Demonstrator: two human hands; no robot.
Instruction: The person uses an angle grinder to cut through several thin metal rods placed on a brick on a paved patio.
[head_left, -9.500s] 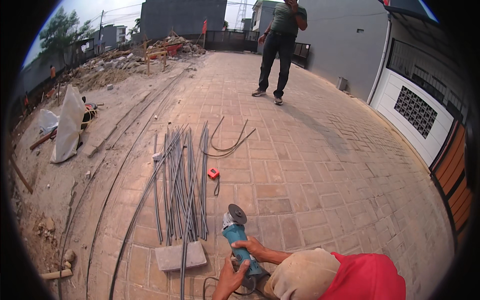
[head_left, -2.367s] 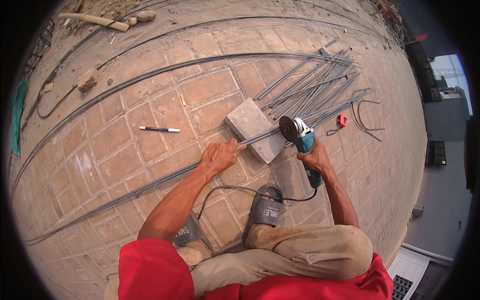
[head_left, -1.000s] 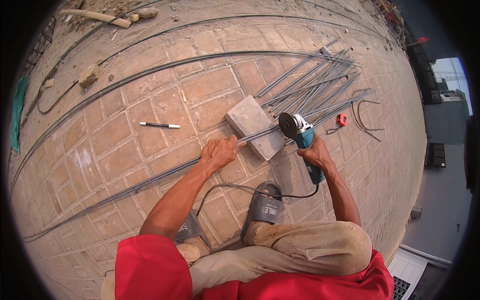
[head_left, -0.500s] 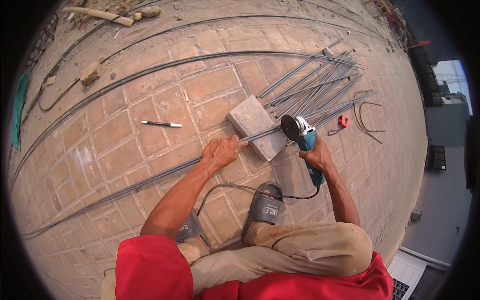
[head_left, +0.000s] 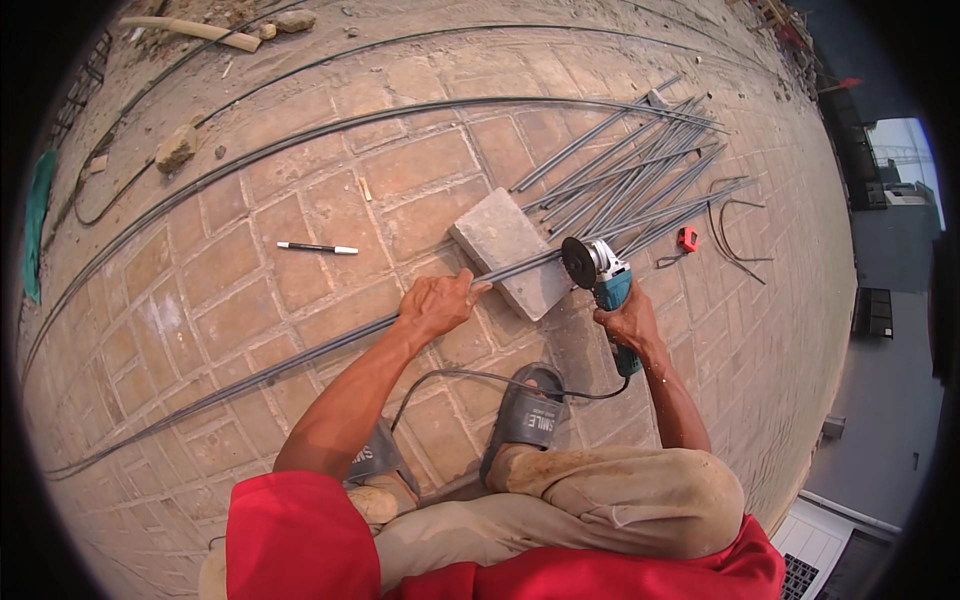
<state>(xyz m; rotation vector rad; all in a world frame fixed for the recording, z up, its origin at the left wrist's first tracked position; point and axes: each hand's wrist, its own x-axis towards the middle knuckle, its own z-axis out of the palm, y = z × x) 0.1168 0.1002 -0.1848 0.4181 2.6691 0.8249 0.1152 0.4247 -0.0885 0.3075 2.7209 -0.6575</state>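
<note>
Steel rods (head_left: 335, 343) run from the lower left across a grey concrete block (head_left: 490, 228), held by my left hand (head_left: 435, 305), closed on them just left of the block. My right hand (head_left: 625, 322) grips the body of a teal angle grinder (head_left: 627, 360). The grinder's dark disc (head_left: 577, 262) sits at the rods over the block's right part; whether it touches them I cannot tell. The grinder's black cord (head_left: 455, 374) crosses the pavers past my grey sandal (head_left: 525, 420).
Several loose rods (head_left: 635, 165) lie behind the block, with a red tape measure (head_left: 687, 239) and bent bars (head_left: 738, 258) at their right. A marker (head_left: 317, 247), stones (head_left: 177, 148) and long bars (head_left: 350, 118) lie left and beyond. A grey wall (head_left: 890, 350) stands at right.
Earlier both hands held the grinder and a standing person was in view. Since then the view has turned downward and my left hand took the rods. In the last seconds both hands barely moved.
</note>
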